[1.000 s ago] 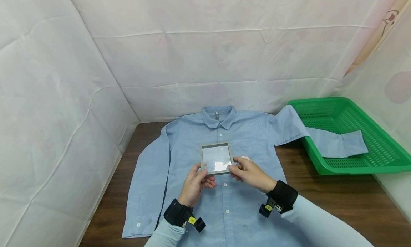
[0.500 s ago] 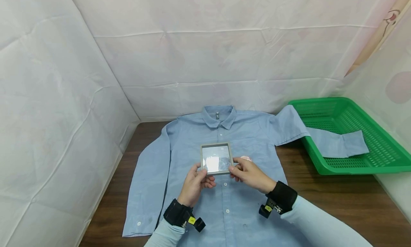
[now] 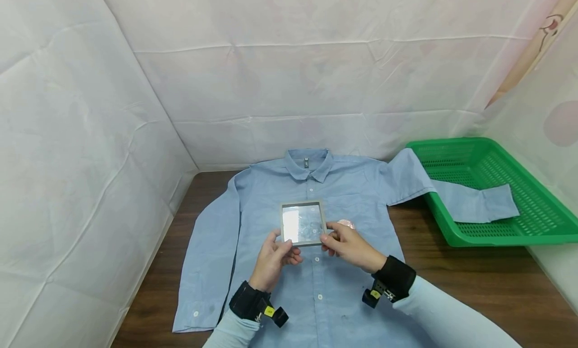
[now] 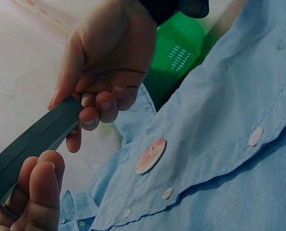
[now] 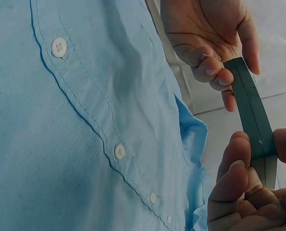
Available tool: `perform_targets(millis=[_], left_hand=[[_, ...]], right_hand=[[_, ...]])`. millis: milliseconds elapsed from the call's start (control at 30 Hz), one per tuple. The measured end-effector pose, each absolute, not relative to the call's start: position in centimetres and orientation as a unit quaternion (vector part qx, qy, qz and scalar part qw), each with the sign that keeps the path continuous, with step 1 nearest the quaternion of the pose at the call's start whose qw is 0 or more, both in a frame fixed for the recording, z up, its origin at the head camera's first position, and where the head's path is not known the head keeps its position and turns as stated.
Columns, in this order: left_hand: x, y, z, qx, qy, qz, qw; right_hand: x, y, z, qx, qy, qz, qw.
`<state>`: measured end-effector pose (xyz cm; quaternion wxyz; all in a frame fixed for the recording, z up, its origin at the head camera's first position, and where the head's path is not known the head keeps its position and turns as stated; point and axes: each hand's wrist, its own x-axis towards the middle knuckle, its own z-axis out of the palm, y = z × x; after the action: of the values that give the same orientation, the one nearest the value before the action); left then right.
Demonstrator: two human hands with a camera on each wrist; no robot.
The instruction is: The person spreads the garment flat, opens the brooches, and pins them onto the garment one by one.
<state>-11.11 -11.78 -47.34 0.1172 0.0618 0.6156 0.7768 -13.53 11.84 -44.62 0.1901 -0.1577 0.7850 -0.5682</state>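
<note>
A thin grey square frame with a clear window [image 3: 303,222] is held up over a light blue button shirt [image 3: 275,187]. My left hand [image 3: 269,262] pinches its lower left corner between thumb and fingers. At the lower right corner, my right hand [image 3: 354,246] pinches it the same way. Both wrist views show the frame edge-on, as a dark grey edge [image 4: 34,142] with a seam along it. A round pinkish badge [image 4: 151,156] lies on the shirt's chest, partly hidden by my right hand in the head view.
A green perforated basket [image 3: 496,240] stands at the right, with one shirt sleeve [image 3: 478,202] draped over its rim into it. The other sleeve [image 3: 203,267] lies on the brown wooden table [image 3: 153,298]. White sheeting [image 3: 293,82] closes off the back and sides.
The frame tilts slightly and shifts a little to the left, and the bright reflection slides left and up across its window. Both hands keep their hold; more of the badge shows.
</note>
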Motion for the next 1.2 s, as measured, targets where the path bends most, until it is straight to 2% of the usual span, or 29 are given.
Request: perform_targets(millis=[400,633,900,1200], left_hand=[[-11.1,-11.8,-47.3,0.003,0.620,0.781,0.078],[-11.6,-13.0,-47.0,0.018,0.597,0.799,0.074],[-12.7,-15.4,-46.0,0.019,0.614,0.787,0.048],[-13.7,-19.3,-42.4,0.015,0.628,0.778,0.017]], right_hand=[[-13.7,11.3,-44.5,-0.154,0.771,-0.586,0.193],[-13.5,11.7,-44.2,-0.167,0.774,-0.574,0.208],[-13.8,12.8,-44.0,-0.153,0.798,-0.553,0.184],[-14.3,14.0,-43.4,-0.135,0.805,-0.550,0.177]])
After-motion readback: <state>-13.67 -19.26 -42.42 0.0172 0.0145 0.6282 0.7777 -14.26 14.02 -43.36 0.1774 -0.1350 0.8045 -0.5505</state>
